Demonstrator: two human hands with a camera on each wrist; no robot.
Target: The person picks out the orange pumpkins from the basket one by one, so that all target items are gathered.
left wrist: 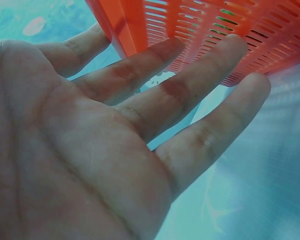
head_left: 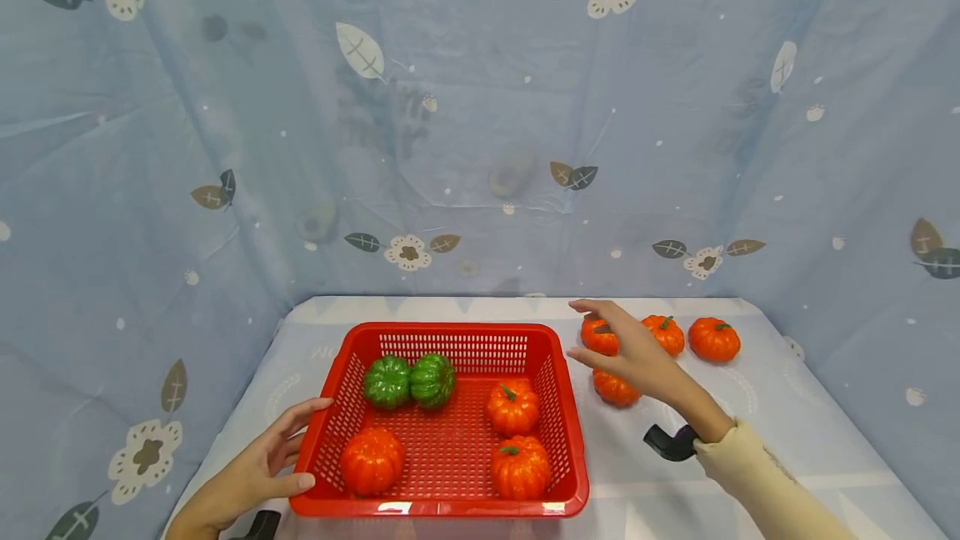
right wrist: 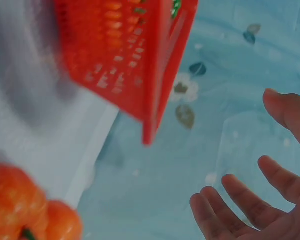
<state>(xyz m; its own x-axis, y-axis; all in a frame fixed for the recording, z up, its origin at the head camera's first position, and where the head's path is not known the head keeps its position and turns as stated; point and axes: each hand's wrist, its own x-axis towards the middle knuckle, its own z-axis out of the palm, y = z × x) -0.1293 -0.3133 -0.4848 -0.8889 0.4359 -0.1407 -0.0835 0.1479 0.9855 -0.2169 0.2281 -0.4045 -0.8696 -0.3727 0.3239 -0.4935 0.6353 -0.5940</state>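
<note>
A red plastic basket [head_left: 442, 508] holds two green pumpkins, one [head_left: 387, 382] touching the other [head_left: 432, 380], at its back left. Three orange pumpkins lie in it too: one [head_left: 372, 462] at front left, two [head_left: 513, 408] on the right side. My left hand [head_left: 251, 463] rests at the basket's left rim, thumb near the front corner; in the left wrist view its fingers [left wrist: 200, 95] extend loosely along the slotted wall. Holding nothing, my right hand [head_left: 626, 348] hovers right of the basket with fingers spread, partly covering orange pumpkins [head_left: 598, 337] behind it.
On the table's right side lie several orange pumpkins, including one [head_left: 715, 340] farthest right and one [head_left: 615, 388] below my right hand. A black strap-like piece [head_left: 671, 443] sits by the right wrist. Blue patterned cloth [head_left: 480, 148] surrounds the table's back and sides.
</note>
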